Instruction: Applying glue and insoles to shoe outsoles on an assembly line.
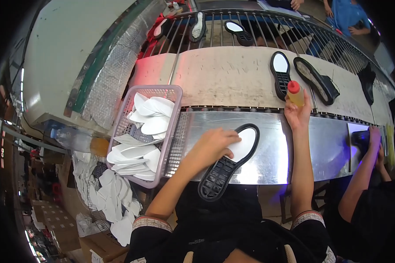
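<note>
A black shoe sole lies slanted across the near edge of the metal table, its heel end overhanging. A white pad sits in its far half, while the heel half shows a bare grid. My left hand rests on the pad, thumb and fingertips apart and pressing its left side. My right hand is closed round a squeeze bottle with a red cap and yellow liquid, held upright near the belt's edge. Just beyond the bottle, another sole with a white pad lies on the belt.
Left of my hand stands a lilac basket of white pads. The pale belt crosses ahead; on it a black sole lies at right. Farther soles rest on metal rollers. At right, a co-worker's hands handle a black piece.
</note>
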Demonstrator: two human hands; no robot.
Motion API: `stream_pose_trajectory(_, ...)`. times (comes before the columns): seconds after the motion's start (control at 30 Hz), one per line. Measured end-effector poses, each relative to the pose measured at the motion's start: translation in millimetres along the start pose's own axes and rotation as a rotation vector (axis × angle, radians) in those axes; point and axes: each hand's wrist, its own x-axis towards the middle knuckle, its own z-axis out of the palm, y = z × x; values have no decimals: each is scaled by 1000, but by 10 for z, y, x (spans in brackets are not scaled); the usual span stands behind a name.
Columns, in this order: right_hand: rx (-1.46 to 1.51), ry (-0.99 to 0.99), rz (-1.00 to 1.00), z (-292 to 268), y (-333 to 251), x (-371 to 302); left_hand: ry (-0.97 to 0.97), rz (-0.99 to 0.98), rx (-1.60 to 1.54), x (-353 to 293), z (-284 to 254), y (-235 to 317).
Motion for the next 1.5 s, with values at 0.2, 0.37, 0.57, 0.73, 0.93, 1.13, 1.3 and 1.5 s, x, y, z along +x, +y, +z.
stream_pose_trajectory(0.2,109,-30,7,-50,-53,5,19,-282,367,-375,351,597)
stream_pose_trajectory(0.37,128,-86,5,-71,-106,44,155,-320,134,-29,439,397)
stream_pose_trajectory(0.57,72,-108,11,-44,-125,122,206,-488,222,1176,-65,-685)
stream_pose_trajectory(0.73,212,-148,46,-117,-5,129,184,-671,261,1799,-522,-1768)
stream_pose_trajectory(0.93,153,-47,34,-49,0,-10,274,-805,537,1787,-898,-2885)
stream_pose_trajectory(1.13,169,20,18,-14,-52,-15,136,-581,473,1620,-1177,-2850)
stream_pose_trajectory(1.3,109,-41,-24,-189,-176,3,-8,-66,-199,1794,-1123,-1022)
stream_pose_trajectory(1.5,52,-226,85,-433,13,170,-298,904,-257,636,-1673,1510)
